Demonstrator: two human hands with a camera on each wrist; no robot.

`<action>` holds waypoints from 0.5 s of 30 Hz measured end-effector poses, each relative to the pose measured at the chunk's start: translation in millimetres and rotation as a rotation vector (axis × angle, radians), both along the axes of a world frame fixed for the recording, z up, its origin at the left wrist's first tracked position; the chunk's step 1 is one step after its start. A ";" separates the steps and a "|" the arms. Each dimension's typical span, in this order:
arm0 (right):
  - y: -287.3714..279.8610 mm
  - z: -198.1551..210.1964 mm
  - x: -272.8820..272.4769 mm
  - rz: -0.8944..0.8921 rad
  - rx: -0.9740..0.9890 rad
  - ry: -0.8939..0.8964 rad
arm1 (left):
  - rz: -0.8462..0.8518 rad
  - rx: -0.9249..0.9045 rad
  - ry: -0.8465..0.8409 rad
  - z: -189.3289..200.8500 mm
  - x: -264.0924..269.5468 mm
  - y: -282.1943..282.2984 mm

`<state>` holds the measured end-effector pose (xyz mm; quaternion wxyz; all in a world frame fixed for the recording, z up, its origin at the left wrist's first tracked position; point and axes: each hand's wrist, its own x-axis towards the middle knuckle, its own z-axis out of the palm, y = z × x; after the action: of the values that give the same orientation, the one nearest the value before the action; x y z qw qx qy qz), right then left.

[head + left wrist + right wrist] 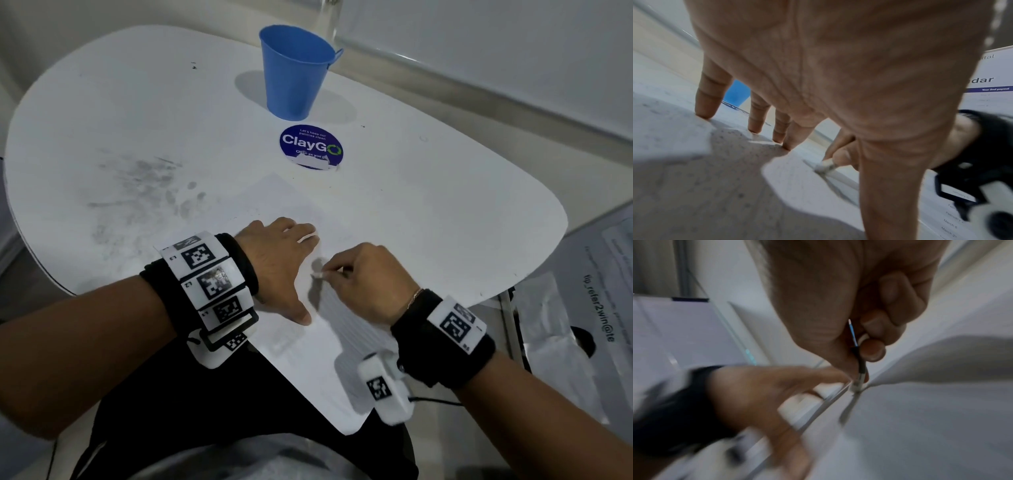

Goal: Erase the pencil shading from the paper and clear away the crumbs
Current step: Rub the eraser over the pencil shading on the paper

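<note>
1. Grey smudges (137, 192) are seen on the white table (428, 212), well to the left of the paper (274, 202).
2. The left hand (277, 267) is laid flat on the paper, palm down, its grip spread: the fingers (707, 97) are held straight and apart, their tips pressed onto the sheet, and the thumb is stretched toward the near edge of the table.
3. The paper is found in the middle of the table, on its near half; faint grey shading is left on it just right of the left hand.
4. A blue bucket (294, 75) is stood upright beyond the paper, and a round blue sticker (311, 145) is stuck between bucket and paper.
5. An eraser (318, 275) is pinched between the thumb and fingertips of the right hand (370, 281), just right of the left hand, with its tip pressed on the paper. Blur is shown in the wrist views.
6. Printed sheets (589, 308) are seen below the table, to the right of the paper.
</note>
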<state>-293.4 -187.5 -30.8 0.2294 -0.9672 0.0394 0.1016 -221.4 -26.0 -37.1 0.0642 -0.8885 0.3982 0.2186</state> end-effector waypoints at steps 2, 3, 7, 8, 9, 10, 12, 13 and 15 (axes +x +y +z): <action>-10.2 -0.3 9.0 -0.104 0.015 -0.050 | 0.004 -0.013 0.005 -0.2 0.0 0.3; -10.0 -0.6 9.9 -0.116 0.013 -0.063 | 0.006 -0.012 0.007 -0.2 -0.4 0.1; 13.5 4.1 -4.8 0.056 0.016 -0.011 | 0.002 0.007 0.007 1.9 -1.1 -0.9; 9.4 4.4 -0.2 0.037 -0.003 -0.016 | 0.003 0.004 0.005 2.1 -1.2 -0.7; -0.5 3.2 9.8 -0.021 -0.039 -0.031 | 0.007 -0.005 0.004 2.1 -1.5 -0.3; -12.0 3.4 20.9 -0.100 -0.063 -0.053 | 0.013 -0.019 0.004 2.1 -1.7 0.1; -25.3 4.7 33.1 -0.206 -0.064 -0.088 | 0.026 -0.037 0.012 2.3 -2.9 0.7; -23.9 4.3 32.0 -0.194 -0.061 -0.087 | 0.028 -0.037 0.016 2.3 -3.3 1.0; -7.8 3.7 20.3 -0.054 -0.071 -0.055 | 0.027 -0.031 0.019 2.3 -2.8 0.7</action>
<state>-273.1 -195.3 -27.1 0.1985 -0.9758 0.0626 0.0675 -224.2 -25.3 -34.9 0.0437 -0.8925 0.3903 0.2218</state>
